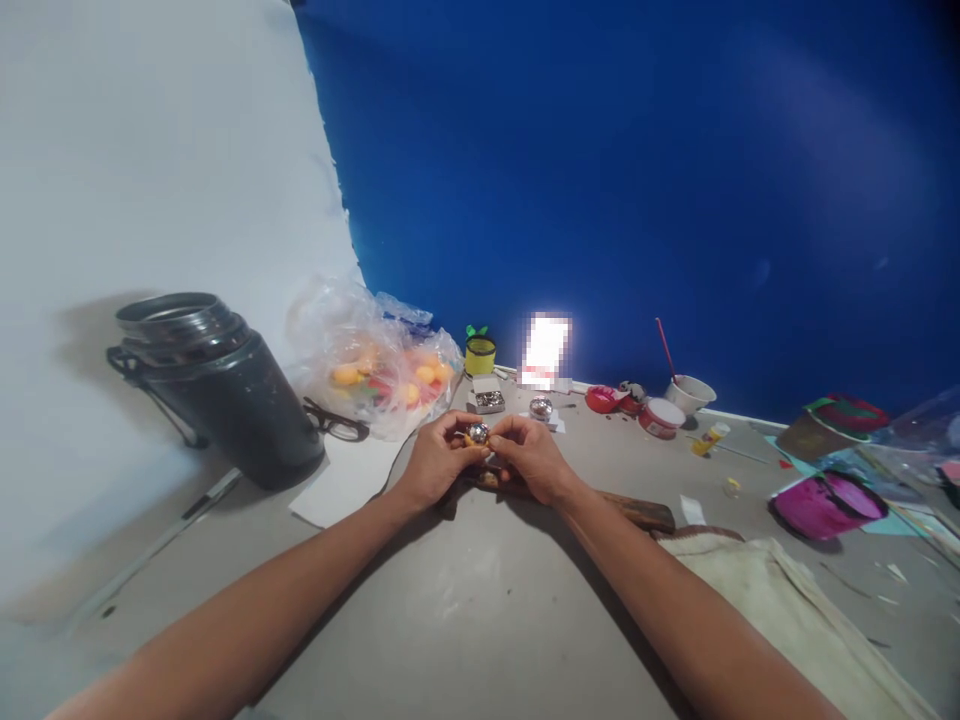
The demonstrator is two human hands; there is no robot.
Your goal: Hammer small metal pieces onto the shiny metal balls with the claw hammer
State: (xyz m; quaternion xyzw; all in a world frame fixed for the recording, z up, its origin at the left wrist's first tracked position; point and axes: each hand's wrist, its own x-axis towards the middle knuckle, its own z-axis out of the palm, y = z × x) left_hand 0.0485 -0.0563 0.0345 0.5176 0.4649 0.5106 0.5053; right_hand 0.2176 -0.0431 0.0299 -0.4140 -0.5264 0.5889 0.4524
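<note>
A small shiny silver ball [478,433], with a faceted surface and an orange-gold edge below, is held between the fingertips of my left hand [435,462]. From the other side, my right hand [532,458] has its thumb and forefinger pinched together at the ball's right edge. Whatever is between those two fingers is too small to make out. Behind the hands lies an open little box [490,400] with shiny silver bits inside. Another silver ball [540,406] rests to the right of that box. Under my hands, a wooden stick [637,510] lies across the table.
A dark flask [225,400] without a lid, eyeglasses [345,430] and a plastic bag of orange things [382,370] stand left. Right are a white cup [691,395] with a red stick, a pink container [829,505] and pale cloth [772,590]. A blue wall [600,180] rises behind.
</note>
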